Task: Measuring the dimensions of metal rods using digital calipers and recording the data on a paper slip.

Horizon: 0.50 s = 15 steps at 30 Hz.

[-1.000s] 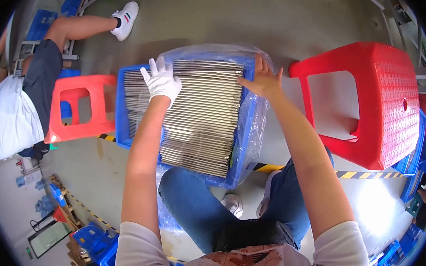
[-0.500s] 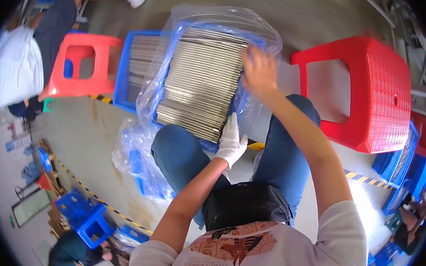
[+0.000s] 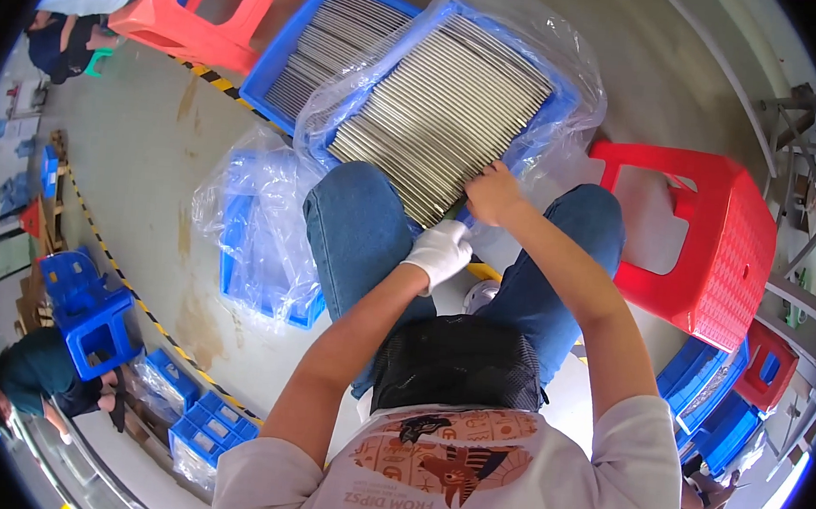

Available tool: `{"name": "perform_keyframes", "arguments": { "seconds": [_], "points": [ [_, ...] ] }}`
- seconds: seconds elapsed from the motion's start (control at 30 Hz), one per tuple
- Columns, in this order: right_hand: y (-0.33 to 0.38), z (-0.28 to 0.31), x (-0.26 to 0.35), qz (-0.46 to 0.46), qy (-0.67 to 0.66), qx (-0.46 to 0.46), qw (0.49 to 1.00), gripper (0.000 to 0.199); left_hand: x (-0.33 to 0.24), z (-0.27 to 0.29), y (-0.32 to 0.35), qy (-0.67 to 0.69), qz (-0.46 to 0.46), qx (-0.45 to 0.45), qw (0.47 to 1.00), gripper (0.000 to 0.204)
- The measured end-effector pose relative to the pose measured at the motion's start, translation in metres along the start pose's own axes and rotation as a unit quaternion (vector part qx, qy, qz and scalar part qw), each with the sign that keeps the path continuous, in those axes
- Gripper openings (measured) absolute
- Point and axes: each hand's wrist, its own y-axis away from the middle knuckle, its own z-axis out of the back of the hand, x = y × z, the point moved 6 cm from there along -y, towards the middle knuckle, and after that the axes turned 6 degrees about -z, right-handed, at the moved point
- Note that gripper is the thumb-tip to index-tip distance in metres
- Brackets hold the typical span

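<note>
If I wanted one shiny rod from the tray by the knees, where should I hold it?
Probably its right end, with your fingers coming from above. The rods lie close together, side by side, leaving little room around their middles, while their ends line up along the right side of the blue tray, near the right hand.

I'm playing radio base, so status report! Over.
Gloved left hand, bare right hand: by near corner of metal rods. Rods packed in blue tray. Clear plastic around tray, not over rods.

Right hand (image 3: 495, 196) now nearer left hand (image 3: 441, 254)
</note>
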Motion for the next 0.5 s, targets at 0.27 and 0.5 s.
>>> {"name": "perform_keyframes", "arguments": {
  "seconds": [0.27,0.5],
  "points": [
    [-0.002,-0.010,-0.019,-0.032,-0.002,-0.010,0.999,0.028,-0.022,0.004,-0.010,-0.101,-0.070,-0.072,0.990,0.018],
    [0.003,-0.001,0.010,0.028,0.057,0.010,0.998,0.046,-0.002,0.015,0.002,-0.083,-0.120,-0.078,0.986,0.023]
  ]
}}
